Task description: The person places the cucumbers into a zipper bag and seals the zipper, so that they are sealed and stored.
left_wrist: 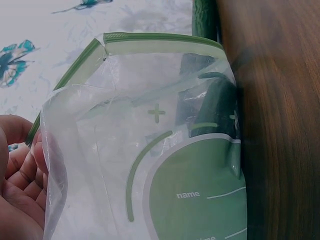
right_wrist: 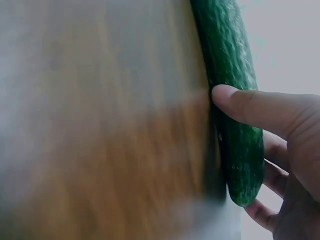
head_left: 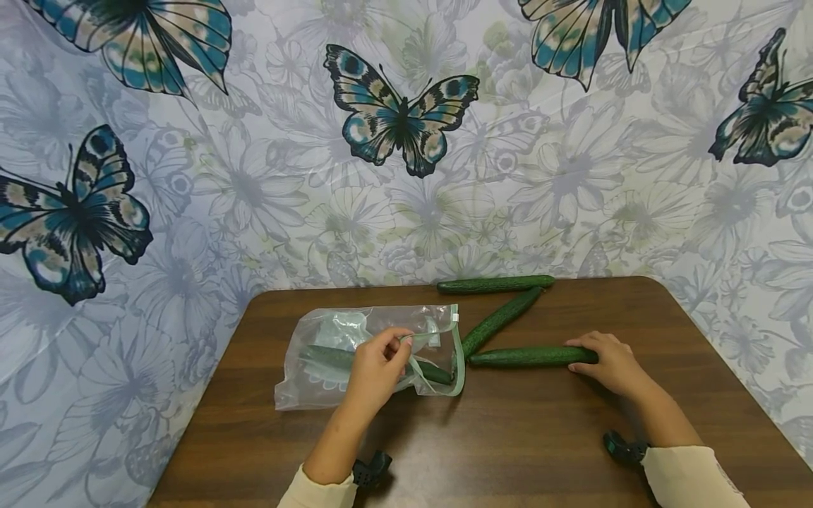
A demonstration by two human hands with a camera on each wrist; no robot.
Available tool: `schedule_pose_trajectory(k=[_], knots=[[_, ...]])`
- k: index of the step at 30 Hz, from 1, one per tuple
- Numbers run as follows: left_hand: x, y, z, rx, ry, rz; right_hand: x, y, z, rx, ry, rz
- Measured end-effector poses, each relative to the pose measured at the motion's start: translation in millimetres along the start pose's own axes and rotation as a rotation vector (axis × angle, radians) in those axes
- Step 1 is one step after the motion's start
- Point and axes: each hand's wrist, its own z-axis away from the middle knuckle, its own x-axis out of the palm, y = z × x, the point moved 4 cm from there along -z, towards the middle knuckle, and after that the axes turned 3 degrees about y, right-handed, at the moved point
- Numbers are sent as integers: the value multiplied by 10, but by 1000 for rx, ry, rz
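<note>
A clear zip bag with a green rim lies on the table, its mouth facing right. Inside it lies a cucumber, seen through the plastic. My left hand pinches the upper edge of the bag's mouth between thumb and fingers; the left wrist view shows the green zip edge and a printed "name" label. With its thumb on one side and fingers on the other, my right hand grips the right end of another cucumber, whose left end is by the bag's mouth. The right wrist view shows this cucumber close up.
Behind the gripped one, a cucumber lies slantwise, and another cucumber lies along the table's back edge. The brown wooden table meets a butterfly-patterned cloth at the back. A dark wrist strap sits at each sleeve.
</note>
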Motion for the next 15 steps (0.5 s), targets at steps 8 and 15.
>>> schedule_pose_trajectory(k=[8,15], knots=[[7,-2,-3,6,-10,1,-33,7,209,10,-99,-121],[14,-5,5,14,-18,-13,-17,88,381,83,-163,-249]])
